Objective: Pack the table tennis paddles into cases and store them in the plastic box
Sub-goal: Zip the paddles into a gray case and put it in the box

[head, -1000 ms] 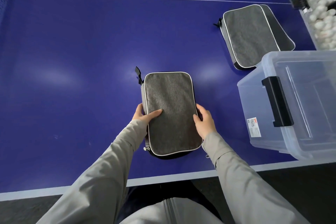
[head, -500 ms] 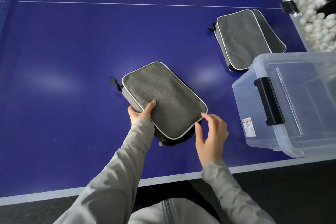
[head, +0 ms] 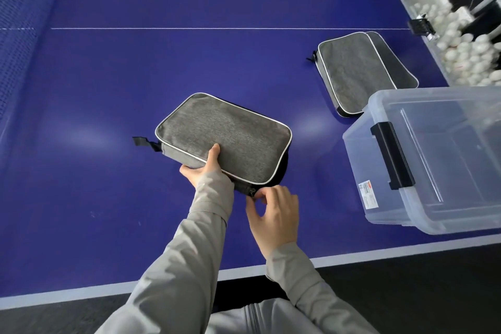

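A grey fabric paddle case (head: 227, 135) with white piping lies turned at an angle on the blue table tennis table (head: 189, 62). My left hand (head: 203, 168) grips its near long edge, thumb on top. My right hand (head: 273, 214) is at the case's near corner, with fingertips at the zipper pull (head: 252, 192). Whether they pinch it is unclear. A second grey case (head: 355, 70) lies at the back right, its flap part open. The clear plastic box (head: 423, 214) with a black latch stands at the right. No paddle is visible.
A container of several white balls (head: 466, 49) sits beyond the table's right edge, with a black clip (head: 420, 27) on its rim. The net (head: 16, 35) runs along the far left. The table's white-lined front edge (head: 162, 279) is just before my body.
The case has rotated counterclockwise from lengthwise to slanted. My left hand stayed on its edge. My right hand let go of the right side and came to the zipper corner.
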The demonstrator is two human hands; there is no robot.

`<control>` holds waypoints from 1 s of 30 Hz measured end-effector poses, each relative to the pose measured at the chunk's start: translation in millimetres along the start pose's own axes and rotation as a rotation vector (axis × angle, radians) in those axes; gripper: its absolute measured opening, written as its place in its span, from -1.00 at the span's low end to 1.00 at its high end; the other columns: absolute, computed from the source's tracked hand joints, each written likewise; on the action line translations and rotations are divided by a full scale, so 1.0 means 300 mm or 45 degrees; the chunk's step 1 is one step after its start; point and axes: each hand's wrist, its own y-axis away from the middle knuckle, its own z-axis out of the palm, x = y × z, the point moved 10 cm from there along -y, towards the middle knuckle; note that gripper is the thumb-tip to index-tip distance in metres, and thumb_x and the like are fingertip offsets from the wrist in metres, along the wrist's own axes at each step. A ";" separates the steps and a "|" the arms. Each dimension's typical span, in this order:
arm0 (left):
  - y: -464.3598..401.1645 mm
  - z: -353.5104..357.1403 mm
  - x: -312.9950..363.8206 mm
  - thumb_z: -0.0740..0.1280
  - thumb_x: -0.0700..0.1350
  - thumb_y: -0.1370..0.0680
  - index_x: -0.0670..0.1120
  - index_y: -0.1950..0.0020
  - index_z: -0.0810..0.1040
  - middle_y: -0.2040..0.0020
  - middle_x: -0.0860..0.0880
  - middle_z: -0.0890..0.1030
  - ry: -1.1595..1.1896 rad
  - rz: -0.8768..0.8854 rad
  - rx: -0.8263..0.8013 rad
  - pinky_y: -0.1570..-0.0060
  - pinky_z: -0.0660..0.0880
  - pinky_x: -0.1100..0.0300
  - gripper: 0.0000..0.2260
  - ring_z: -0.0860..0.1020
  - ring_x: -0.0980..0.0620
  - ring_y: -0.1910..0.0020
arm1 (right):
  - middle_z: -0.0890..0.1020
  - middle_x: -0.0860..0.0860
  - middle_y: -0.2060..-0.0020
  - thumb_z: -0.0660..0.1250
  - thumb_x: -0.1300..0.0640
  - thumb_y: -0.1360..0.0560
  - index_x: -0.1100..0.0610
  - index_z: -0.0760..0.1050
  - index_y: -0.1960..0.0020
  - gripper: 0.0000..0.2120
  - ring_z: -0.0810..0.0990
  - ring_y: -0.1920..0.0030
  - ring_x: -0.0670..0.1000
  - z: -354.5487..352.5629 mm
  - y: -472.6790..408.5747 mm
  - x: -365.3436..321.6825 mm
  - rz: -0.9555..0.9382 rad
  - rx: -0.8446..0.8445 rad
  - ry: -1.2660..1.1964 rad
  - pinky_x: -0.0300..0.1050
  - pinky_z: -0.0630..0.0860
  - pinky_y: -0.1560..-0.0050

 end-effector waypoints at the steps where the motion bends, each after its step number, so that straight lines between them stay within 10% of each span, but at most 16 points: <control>1: 0.001 -0.003 0.009 0.51 -0.08 -0.37 0.01 -0.11 0.27 0.02 -0.05 0.52 0.004 0.002 0.001 0.38 0.38 0.23 -0.52 0.50 0.09 0.26 | 0.54 -0.03 0.36 0.45 0.14 -0.35 0.14 0.50 0.27 -0.86 0.53 0.31 0.07 -0.005 -0.002 -0.007 -0.042 0.001 -0.005 -0.12 0.27 0.21; 15: -0.031 -0.051 0.081 0.55 -0.06 -0.30 -0.04 -0.09 0.39 0.01 -0.07 0.58 -0.107 0.045 -0.094 0.03 0.58 -0.02 -0.53 0.61 -0.09 0.07 | 0.53 0.01 0.37 0.46 0.32 -0.34 0.20 0.49 0.27 -0.85 0.50 0.36 0.01 -0.132 -0.044 0.103 0.017 0.109 -0.220 -0.26 0.38 0.28; 30: 0.009 -0.041 0.171 0.50 -0.18 -0.37 -0.08 -0.06 0.47 0.11 -0.05 0.61 -0.235 0.154 -0.519 0.46 0.55 0.24 -0.66 0.65 0.09 0.37 | 0.56 -0.01 0.42 0.42 0.26 -0.43 0.18 0.52 0.19 -0.91 0.52 0.38 0.09 -0.109 -0.235 0.320 0.327 -0.105 -0.496 -0.11 0.49 0.26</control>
